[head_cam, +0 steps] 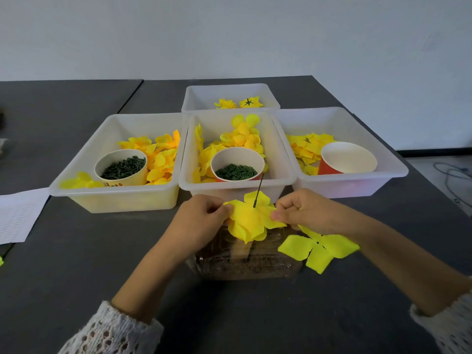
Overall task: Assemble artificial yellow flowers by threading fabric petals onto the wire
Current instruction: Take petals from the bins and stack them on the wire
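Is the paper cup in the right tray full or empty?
Empty: the paper cup in the right tray shows only its bare white inside.

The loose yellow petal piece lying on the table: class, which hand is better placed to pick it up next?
Probably the right hand. The loose petal piece lies just below that hand and wrist, while the left hand pinches the far side of the flower on the wire and would have to cross over.

We lose wire (pixel 258 191) base under petal stack (pixel 251 221); clear container (pixel 242 264) contents blurred; both sleeves cut by frame edge.
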`<state>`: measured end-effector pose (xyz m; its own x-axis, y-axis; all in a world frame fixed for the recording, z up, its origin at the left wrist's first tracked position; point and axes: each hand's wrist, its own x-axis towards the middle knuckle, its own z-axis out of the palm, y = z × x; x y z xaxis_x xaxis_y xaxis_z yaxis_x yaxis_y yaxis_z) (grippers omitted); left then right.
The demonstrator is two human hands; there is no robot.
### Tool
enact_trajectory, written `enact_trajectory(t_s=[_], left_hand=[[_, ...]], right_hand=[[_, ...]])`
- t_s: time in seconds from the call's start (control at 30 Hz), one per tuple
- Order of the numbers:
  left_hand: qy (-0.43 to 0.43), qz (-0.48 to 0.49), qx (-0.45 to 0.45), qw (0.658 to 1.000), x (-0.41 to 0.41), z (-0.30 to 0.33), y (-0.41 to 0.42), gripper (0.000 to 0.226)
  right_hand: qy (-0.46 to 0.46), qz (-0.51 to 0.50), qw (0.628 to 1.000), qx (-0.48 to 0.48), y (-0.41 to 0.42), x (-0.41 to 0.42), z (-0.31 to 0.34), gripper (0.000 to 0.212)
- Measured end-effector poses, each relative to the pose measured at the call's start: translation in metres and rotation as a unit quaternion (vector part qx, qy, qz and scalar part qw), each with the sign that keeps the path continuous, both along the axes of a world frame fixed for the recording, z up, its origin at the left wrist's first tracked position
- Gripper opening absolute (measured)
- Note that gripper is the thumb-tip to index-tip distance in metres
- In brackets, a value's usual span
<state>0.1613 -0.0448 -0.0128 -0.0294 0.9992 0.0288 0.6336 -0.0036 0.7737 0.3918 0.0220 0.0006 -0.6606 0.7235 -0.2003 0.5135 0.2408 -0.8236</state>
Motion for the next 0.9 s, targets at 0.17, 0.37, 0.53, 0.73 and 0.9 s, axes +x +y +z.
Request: enact_trajectory(t_s=[0.17, 0.37, 0.53, 0.73, 0.9], left_hand=[[0.013, -0.016, -0.019, 1.000, -0.003, 0.012, -0.004, 0.045], [0.012, 0.073, 0.061, 0.995, -0.024, 0.057, -0.018, 0.052], [-0.150, -0.036, 0.052, 0.987, 0.009, 0.099, -0.034, 0.050], [-0.127, -0.058, 0.013, 0.990, 0.042, 0.099, -0.040, 0.069], [-0.135, -0.175, -0.039, 0.975, 0.042, 0.102, -0.044, 0.051]], right_hand=[[-0.032, -0.018, 0.999, 0.025, -0.006, 0.006, 0.010, 0.047], [-0.053, -0.061, 0.997, 0.019, -0.003, 0.038, 0.069, 0.052], [0.040, -0.179, 0.979, 0.084, -0.008, 0.014, 0.107, 0.054], [0.059, -0.219, 0.967, 0.114, -0.013, -0.014, 0.125, 0.059], [0.074, -0.245, 0.960, 0.109, -0.016, -0.021, 0.121, 0.061]])
